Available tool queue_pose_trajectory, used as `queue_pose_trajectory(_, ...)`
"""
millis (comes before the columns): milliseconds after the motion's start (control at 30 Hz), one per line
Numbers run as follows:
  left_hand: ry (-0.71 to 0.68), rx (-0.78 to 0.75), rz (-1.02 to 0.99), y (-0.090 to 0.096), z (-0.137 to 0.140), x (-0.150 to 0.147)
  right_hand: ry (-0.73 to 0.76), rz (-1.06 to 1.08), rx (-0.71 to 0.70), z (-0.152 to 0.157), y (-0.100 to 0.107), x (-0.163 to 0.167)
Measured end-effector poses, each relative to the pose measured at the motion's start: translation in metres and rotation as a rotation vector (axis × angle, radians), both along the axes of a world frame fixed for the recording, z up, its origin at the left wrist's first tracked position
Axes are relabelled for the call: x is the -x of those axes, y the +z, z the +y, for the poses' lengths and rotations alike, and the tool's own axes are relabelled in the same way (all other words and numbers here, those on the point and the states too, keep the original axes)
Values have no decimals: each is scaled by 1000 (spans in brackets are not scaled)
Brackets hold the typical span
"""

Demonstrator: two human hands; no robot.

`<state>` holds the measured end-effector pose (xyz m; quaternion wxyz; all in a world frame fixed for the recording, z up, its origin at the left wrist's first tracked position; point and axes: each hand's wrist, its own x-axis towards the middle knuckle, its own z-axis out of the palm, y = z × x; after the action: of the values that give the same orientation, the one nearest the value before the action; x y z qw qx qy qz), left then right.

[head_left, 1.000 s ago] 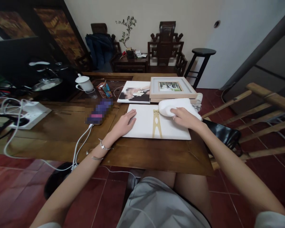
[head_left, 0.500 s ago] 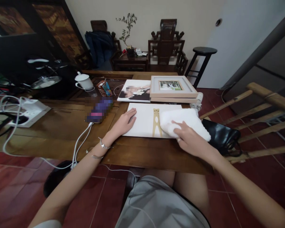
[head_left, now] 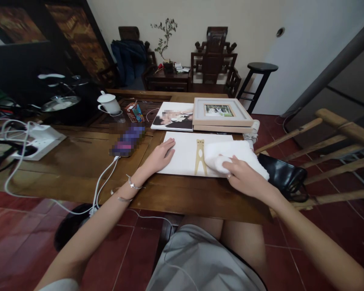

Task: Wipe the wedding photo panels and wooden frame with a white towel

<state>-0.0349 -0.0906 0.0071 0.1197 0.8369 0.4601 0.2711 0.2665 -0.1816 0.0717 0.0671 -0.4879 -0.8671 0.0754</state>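
My left hand (head_left: 160, 157) lies flat on the left end of a white rectangular board (head_left: 182, 155), fingers stretched out. Across the board's middle stands out a tan cat-shaped figure (head_left: 200, 155) with long legs; whether it is printed or a separate piece I cannot tell. A white fluffy towel (head_left: 248, 155) covers the right part of the board and hangs past its edge. The near left corner of that towel is bunched between the thumb and fingers of my right hand (head_left: 239, 173).
Behind the board lie a photo print (head_left: 174, 117) and a light wooden picture frame (head_left: 223, 115). Leftward are a phone (head_left: 128, 141) on a cable, a drink carton (head_left: 135, 112), a lidded white cup (head_left: 109, 104) and a power strip (head_left: 42, 139). A black bag (head_left: 283, 176) rests on a wooden chair (head_left: 324, 161) at right.
My right fingers have gathered the towel's near corner into a raised fold. My left hand stays in place on the board. The view has shifted slightly.
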Motion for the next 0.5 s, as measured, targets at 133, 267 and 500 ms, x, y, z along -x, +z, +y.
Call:
queue_pose_trajectory(133,2,-3,6,0,0,1,-27,-16,-39,44,0,1)
queue_pose_trajectory(267,3,-4,13,0,0,1,-65,53,-63,73,-5,9)
queue_pose_trajectory(500,-1,0,18,0,0,2,-16,73,-5,52,-17,42)
